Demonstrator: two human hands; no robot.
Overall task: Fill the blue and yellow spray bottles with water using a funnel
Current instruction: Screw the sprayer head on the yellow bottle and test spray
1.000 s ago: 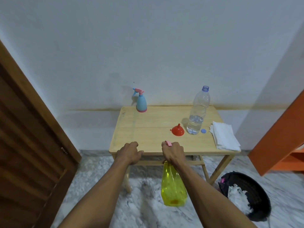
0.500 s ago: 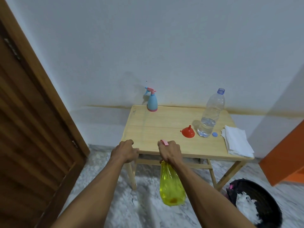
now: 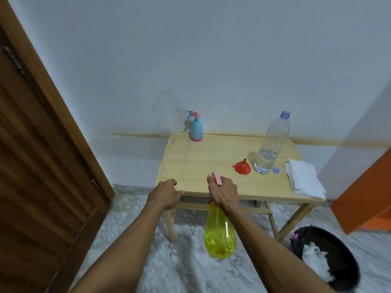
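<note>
My right hand (image 3: 223,192) grips the pink spray head of the yellow spray bottle (image 3: 220,235), which hangs below the front edge of the wooden table (image 3: 201,163). My left hand (image 3: 166,194) is curled shut at the table's front left edge, holding nothing that I can see. The blue spray bottle (image 3: 196,129) with a pink trigger stands at the back of the table. A red funnel (image 3: 242,167) lies upside down, spout up, next to a clear water bottle (image 3: 270,144), which is uncapped and partly full. Its blue cap (image 3: 276,170) lies beside it.
Folded white cloths (image 3: 304,180) sit on the table's right end. A black bin (image 3: 325,259) with white waste stands on the marble floor at lower right. A brown wooden door (image 3: 38,166) is on the left and an orange panel (image 3: 366,197) on the right.
The view has drifted left, so the table sits further right in frame. Both hands keep their grip and place at the table's front edge.
</note>
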